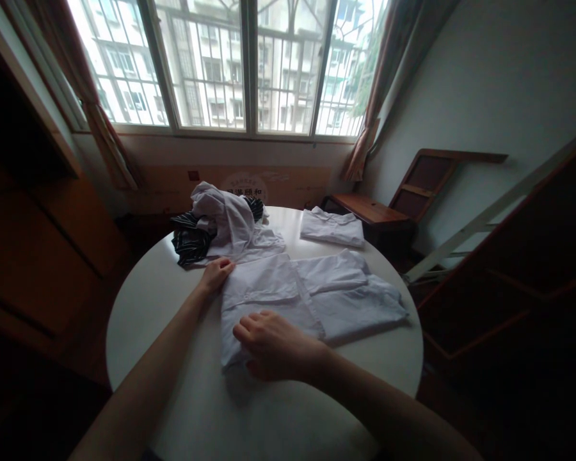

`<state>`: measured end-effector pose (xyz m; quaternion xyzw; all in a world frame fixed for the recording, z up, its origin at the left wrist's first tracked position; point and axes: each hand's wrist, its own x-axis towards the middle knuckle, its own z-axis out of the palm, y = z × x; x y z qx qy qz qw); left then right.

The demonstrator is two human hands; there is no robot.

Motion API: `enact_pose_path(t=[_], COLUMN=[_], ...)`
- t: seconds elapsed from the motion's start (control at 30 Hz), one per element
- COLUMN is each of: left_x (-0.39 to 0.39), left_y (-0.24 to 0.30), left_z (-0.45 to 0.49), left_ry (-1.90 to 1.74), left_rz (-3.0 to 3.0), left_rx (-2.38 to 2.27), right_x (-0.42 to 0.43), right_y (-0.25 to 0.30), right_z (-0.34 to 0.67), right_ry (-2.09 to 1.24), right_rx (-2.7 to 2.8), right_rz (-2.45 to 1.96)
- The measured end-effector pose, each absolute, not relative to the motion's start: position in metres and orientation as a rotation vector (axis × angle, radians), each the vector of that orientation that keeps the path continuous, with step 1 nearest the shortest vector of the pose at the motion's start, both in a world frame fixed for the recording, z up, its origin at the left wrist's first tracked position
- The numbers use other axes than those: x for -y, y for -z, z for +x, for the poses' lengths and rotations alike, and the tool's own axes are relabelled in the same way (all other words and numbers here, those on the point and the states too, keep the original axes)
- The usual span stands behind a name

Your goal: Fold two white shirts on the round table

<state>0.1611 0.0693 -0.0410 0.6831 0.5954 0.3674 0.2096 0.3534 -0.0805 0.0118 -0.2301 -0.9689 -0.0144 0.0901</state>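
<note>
A white long garment that looks like a shirt (264, 282) lies partly folded across the middle of the round table, its far end spreading to the right. My left hand (217, 275) is at its far left corner, fingers closed on the edge of the cloth. Over the near left part of the shirt is my right hand (276, 346), its fingers curled and the thumb low by the near edge, pinching the fabric. The exact grip under the right fingers is partly hidden.
Behind my left hand sits a heap of crumpled white clothing (228, 218) with a black striped garment (192, 246). A folded white shirt (333, 227) lies at the back right of the white table (148, 320). Beyond stand a wooden chair (369, 208) and a barred window (211, 70).
</note>
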Motion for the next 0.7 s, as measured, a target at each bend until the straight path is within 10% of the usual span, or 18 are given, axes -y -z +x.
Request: enact_pose_path(t=[0.7], left_x=[-0.063], left_y=[0.037], left_z=[0.170], left_ry=[-0.907], left_rz=[2.087], left_rx=[-1.950], right_x=[0.084], right_y=[0.013], right_z=[0.338], right_ry=[0.050], right_rx=[2.893], right_rz=[-0.618])
